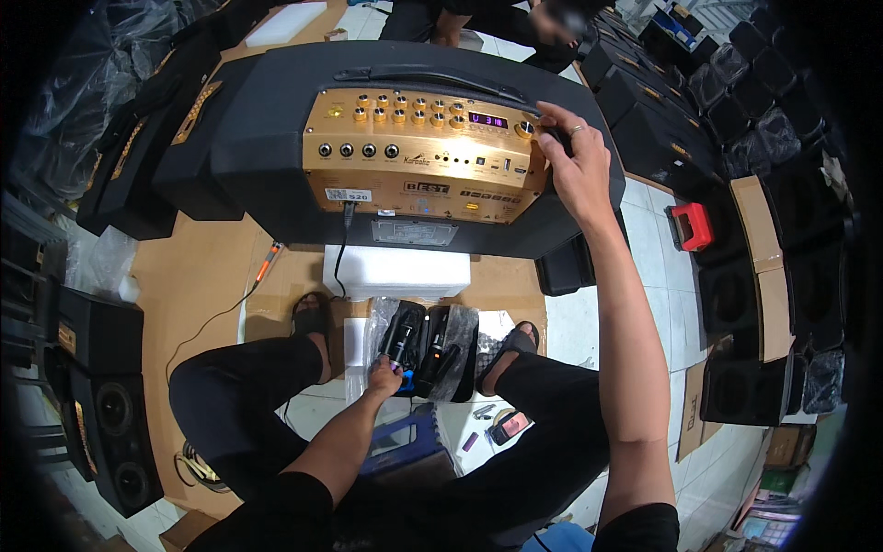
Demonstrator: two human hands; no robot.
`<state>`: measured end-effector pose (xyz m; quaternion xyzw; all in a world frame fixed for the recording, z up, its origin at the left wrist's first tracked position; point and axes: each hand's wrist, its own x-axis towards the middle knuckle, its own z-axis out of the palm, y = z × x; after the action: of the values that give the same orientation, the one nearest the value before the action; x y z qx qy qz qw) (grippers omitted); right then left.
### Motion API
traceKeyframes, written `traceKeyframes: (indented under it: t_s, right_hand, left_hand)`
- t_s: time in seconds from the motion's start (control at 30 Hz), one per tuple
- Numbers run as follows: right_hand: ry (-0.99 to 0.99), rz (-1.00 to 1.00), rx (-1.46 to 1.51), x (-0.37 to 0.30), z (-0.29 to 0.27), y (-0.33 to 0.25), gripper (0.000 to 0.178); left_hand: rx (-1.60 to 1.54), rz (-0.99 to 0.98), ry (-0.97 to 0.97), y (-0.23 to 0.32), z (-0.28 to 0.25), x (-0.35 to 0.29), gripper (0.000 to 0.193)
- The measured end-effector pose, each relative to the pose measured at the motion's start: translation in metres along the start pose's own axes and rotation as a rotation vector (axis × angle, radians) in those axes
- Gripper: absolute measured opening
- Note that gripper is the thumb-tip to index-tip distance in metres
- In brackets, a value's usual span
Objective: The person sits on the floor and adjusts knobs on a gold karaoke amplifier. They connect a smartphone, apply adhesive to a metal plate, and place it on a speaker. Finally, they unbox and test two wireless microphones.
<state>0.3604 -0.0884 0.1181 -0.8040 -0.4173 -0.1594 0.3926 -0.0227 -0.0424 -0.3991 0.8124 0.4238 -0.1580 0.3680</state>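
A large black portable speaker (267,120) lies in front of me with its gold control panel (405,152) facing up. The panel carries rows of small knobs, jacks and a lit purple display (487,120). My right hand (578,156) is at the panel's right end, fingers apart and curved beside the big knob (524,130); whether they touch it I cannot tell. Low between my feet, my left hand (384,375) closes round the lower end of a dark microphone (398,342). That microphone is over an open black case (464,322) lined with clear plastic, beside another dark microphone (434,357).
White foam (395,271) stands under the speaker's near edge, a black cable (341,253) hanging past it. An orange-handled soldering iron (269,261) lies left. Black speakers (115,405) line both sides. A red tool (690,227) stands right. Another person (451,23) sits beyond.
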Motion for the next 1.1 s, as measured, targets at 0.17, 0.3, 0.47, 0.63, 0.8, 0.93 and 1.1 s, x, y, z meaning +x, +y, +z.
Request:
traceKeyframes:
  t_s: [0.17, 0.3, 0.47, 0.63, 0.8, 0.93, 1.1]
  right_hand:
    - [-0.048, 0.021, -0.125, 0.001, -0.003, 0.0, 0.031]
    - [-0.05, 0.088, -0.025, 0.001, -0.003, -0.004, 0.031]
    - [-0.064, 0.121, 0.112, 0.002, -0.009, -0.006, 0.034]
    - [0.006, 0.127, 0.496, -0.003, -0.016, 0.007, 0.028]
    - [0.103, 0.063, 0.358, -0.019, -0.034, -0.006, 0.019]
    - [-0.314, 0.065, 0.446, -0.053, -0.049, -0.078, 0.015]
    - [-0.986, -0.164, 0.17, -0.162, -0.032, -0.113, 0.078]
  left_hand:
    - [-0.035, -0.024, -0.046, 0.006, -0.003, 0.0, 0.064]
    - [-0.099, -0.043, -0.013, 0.012, -0.011, -0.014, 0.062]
    - [-0.309, 0.001, -0.04, 0.032, -0.031, -0.035, 0.06]
    - [0.075, 0.145, -0.137, 0.068, -0.117, -0.035, 0.057]
    - [0.446, 0.424, -0.464, 0.142, -0.274, -0.081, 0.043]
    - [0.456, 0.676, -0.38, 0.172, -0.35, -0.14, 0.035]
    - [0.126, 0.634, -0.692, 0.23, -0.421, -0.2, 0.033]
